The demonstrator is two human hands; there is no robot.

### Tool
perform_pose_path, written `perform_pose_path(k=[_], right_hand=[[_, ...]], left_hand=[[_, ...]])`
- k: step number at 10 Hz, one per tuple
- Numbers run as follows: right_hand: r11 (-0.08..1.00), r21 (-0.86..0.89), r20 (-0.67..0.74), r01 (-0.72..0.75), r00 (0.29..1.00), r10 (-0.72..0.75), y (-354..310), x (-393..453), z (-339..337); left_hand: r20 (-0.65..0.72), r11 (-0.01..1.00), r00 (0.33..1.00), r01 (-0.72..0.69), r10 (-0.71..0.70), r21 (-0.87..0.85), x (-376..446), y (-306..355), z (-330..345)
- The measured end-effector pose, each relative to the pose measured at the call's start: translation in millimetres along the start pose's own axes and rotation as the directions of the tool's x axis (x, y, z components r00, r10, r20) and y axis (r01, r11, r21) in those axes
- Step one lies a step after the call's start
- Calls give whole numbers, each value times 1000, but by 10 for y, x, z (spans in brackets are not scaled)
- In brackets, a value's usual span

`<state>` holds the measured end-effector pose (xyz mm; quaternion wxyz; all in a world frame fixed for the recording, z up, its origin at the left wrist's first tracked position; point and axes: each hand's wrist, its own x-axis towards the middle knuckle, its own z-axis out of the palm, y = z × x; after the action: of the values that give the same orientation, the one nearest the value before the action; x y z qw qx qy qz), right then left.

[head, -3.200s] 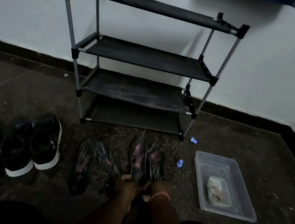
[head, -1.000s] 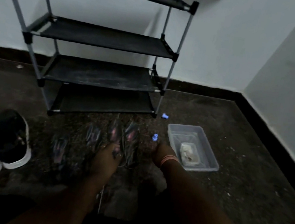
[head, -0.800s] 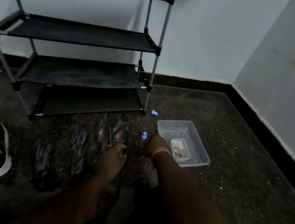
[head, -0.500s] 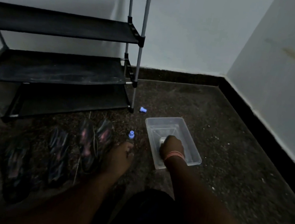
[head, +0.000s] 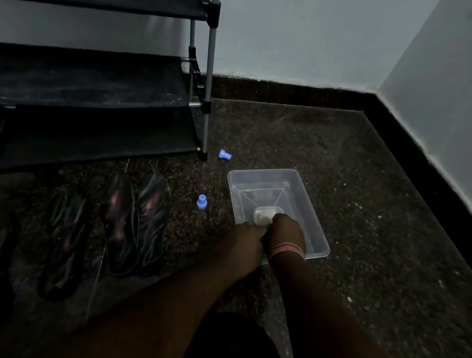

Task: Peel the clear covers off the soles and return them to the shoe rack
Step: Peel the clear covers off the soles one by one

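The shoe rack (head: 90, 82), dark fabric shelves on metal tubes, stands bare far left of the hands, so nothing is returned yet. Four glossy flat soles (head: 131, 222) lie on speckled floor, left of them. Both hands meet in the clear plastic tub (head: 309, 207); left hand (head: 245, 245) and right hand (head: 288, 231) look curled, their hold unclear.

Bare dark speckled floor (head: 362, 196) lies open right of the clear plastic tub (head: 311, 216). Left of it, two small blue caps (head: 202, 201) and four dark insoles (head: 132, 219) crowd the floor before the black metal-framed shoe rack (head: 90, 85).
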<state>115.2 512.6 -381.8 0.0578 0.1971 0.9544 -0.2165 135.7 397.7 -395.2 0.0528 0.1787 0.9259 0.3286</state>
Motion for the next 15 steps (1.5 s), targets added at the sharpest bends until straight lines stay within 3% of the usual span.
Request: perform_pose_path(k=[1,2,4,6,7,8,9,10,11,12,13,15], right_hand=[[1000,27,6,1,1000,-1,-16,29,-13],[981,174,-30,-82,996,88,-32,36,-47],[806,578,-48,-125,981,187,-255,-144,-171],[627,766,34,-143,983,183,-776,-419,-143],[601,764,223,-234,970,94,-1031,-490,-66],[653,713,351,-256,936,-16,-1314,-645,-13],[680,689,392,-249,918,-62,-1517,-863,258],[774,581,502,-251,860,-98,-1622,-1059,667],[836,541,412,-97,896,-163,-1743,-1134,915],[794,604,382,-65,898,-217,-1794,-1092,1272],[790,610,433,-67,863,-260,-1894,-1282,1295],[716,687,472,-122,825,-312,-2225,-1617,1460]], left_hand=[[-5,988,990,139,-139,-71,54,-1,83],[11,972,980,198,-198,-129,15,-20,45],[-30,944,959,271,-282,-186,-163,-62,-235],[-102,932,937,312,-334,-184,-519,-287,-628],[-148,903,898,383,-413,-194,-774,-627,-800],[-227,857,828,479,-513,-188,-1107,-957,-1030],[-303,774,713,596,-632,-212,-1496,-1350,-1204],[-315,685,611,686,-726,-247,-1850,-1706,-1293],[-281,601,538,759,-795,-250,-2127,-1958,-1348],[-383,566,452,779,-805,-271,-2243,-2142,-1339],[-400,533,417,811,-816,-242,-2243,-2223,-1257],[-393,595,463,723,-794,-350,-2193,-2300,-1216]])
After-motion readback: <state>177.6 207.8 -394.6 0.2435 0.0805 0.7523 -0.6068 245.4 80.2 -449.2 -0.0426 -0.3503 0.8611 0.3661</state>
